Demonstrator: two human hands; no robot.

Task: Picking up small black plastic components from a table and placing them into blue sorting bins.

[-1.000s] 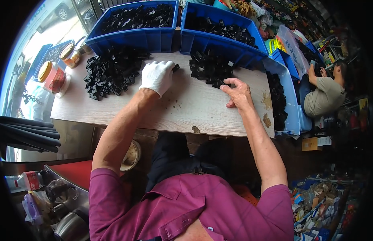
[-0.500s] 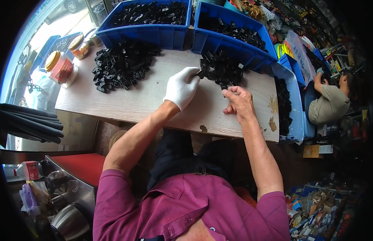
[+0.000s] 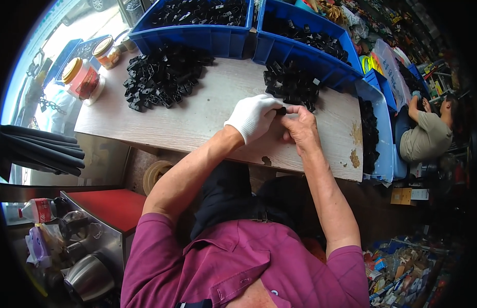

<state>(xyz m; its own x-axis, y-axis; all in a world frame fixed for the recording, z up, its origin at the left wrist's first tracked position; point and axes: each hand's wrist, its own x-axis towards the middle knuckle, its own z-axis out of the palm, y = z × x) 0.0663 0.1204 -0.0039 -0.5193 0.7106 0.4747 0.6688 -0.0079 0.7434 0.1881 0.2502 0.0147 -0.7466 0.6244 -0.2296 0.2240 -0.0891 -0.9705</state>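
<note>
Black piece [image 3: 281, 111] mostly hidden, perhaps a clip, blue bin [image 3: 197, 41] cropped

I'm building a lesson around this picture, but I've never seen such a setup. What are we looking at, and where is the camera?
There is no machine here, just a person's two hands. A wide fisheye camera worn on the head looks down, so straight edges bend near the rim. The left hand is gloved in white; the right hand is bare. They hold a small black piece between them. On the table lie a left heap and right heap of black parts, with blue bins beyond.
</note>
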